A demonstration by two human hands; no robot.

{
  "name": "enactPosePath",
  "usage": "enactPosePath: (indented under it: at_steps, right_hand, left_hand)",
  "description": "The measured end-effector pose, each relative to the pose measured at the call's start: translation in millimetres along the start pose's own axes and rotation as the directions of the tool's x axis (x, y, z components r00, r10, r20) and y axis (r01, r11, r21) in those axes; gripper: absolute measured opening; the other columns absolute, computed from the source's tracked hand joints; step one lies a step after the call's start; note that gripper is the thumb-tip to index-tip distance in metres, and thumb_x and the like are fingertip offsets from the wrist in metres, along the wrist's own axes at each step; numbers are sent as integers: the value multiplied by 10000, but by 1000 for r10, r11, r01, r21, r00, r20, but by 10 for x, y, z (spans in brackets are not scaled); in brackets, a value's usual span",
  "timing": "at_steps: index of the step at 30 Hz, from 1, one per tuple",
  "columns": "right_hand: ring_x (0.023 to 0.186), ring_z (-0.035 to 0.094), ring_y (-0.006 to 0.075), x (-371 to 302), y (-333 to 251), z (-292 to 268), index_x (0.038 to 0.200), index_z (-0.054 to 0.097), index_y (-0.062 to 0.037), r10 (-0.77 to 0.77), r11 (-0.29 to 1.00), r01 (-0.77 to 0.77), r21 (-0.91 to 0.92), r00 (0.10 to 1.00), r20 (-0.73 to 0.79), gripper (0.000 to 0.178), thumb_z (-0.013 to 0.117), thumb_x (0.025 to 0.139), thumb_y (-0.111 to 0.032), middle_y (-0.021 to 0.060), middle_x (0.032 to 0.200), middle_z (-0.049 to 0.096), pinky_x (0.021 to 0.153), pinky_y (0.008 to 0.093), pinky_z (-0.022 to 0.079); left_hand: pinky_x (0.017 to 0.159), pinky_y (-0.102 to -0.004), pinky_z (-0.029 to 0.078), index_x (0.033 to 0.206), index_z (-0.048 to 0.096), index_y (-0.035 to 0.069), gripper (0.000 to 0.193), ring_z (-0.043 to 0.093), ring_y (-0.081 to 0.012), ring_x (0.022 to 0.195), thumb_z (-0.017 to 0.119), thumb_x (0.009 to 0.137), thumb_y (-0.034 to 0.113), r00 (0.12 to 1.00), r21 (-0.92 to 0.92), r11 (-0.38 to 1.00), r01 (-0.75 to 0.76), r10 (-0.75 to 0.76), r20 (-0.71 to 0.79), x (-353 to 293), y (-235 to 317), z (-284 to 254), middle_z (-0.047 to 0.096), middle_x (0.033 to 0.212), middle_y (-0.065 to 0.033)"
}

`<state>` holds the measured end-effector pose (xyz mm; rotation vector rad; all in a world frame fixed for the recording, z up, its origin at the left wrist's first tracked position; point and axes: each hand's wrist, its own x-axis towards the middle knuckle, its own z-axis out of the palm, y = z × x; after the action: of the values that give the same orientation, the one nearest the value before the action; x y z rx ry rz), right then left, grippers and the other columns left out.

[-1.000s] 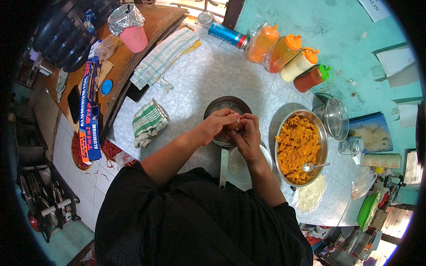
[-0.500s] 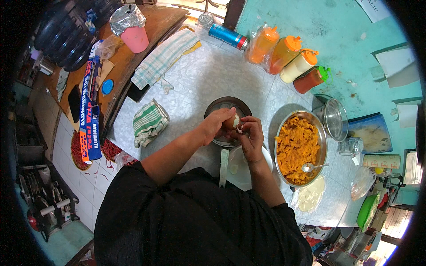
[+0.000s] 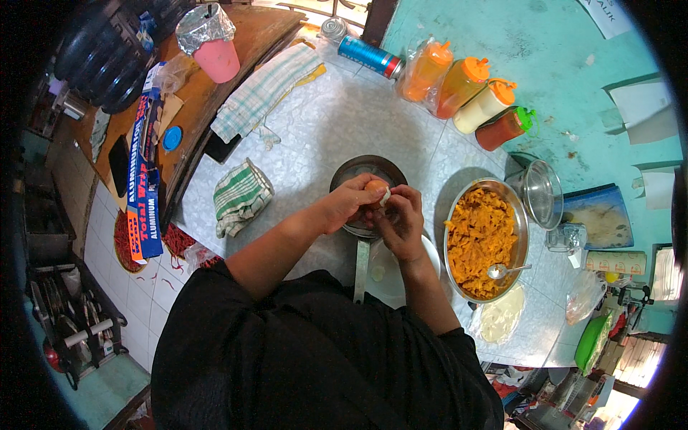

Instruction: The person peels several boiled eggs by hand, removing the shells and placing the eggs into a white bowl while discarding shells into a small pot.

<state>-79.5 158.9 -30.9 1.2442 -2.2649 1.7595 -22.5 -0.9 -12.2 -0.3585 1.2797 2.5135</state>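
A brown egg with a white patch on its right side is gripped in my left hand. My right hand is closed against that white side, thumb and fingertips on the egg where the shell is broken. Both hands are held over a small dark saucepan, whose handle points toward me. What lies in the pan is mostly hidden by my hands. Under my right wrist sits a white plate with a pale piece on it, partly covered by my arm.
To the right stands a metal bowl of orange mash with a spoon. Several sauce bottles and a blue can line the wall. At left are a folded green-striped cloth, another cloth and a foil box.
My left hand has turned the egg so its brown end faces up. My right fingers have shifted closer round its white side. Nothing else on the table has moved.
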Motion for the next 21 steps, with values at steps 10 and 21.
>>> enactPosePath:
  at_steps: [10,21]
  right_hand:
    - [910,547,317,-64,97,-63,933,538,-43,73,997,-74,3,987,141,281,690,697,-66,171,1023,493,724,359,491]
    - [962,499,308,8,7,-33,983,518,-53,-29,999,29,14,998,49,407,712,625,-48,175,1065,458,804,358,462]
  left_hand:
    - [597,-269,473,1010,525,99,315,549,-124,712,482,919,398,1000,-165,986,13,-18,-25,56,-23,-41,564,868,-23]
    - [553,-233,468,1000,567,112,306,572,-95,715,473,924,394,997,-51,997,49,-52,-50,8,45,39,574,830,5]
